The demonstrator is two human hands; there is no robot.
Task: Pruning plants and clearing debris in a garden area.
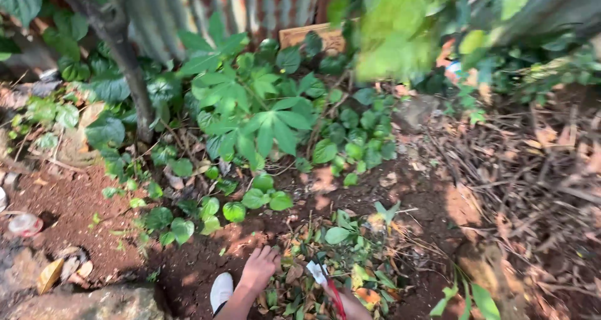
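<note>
My left hand (pixel 258 268) rests low in the view, fingers spread on the reddish soil beside a pile of cut leaves (pixel 313 282). My right hand (pixel 350 306) is mostly cut off by the bottom edge and grips a red-handled cutting tool (pixel 328 285), whose pale blade points up-left over the leaf litter. A white shoe tip (pixel 221 290) shows just left of my left arm. Small green seedlings (pixel 341 229) stand right above the tool.
Broad-leaved green plants (pixel 263 116) and creepers fill the middle ground. A thin tree trunk (pixel 128 63) rises at left before a rusty corrugated metal fence (pixel 250 4). A rock (pixel 87 302) sits bottom left. Dry twigs and brown leaves (pixel 532 163) cover the right.
</note>
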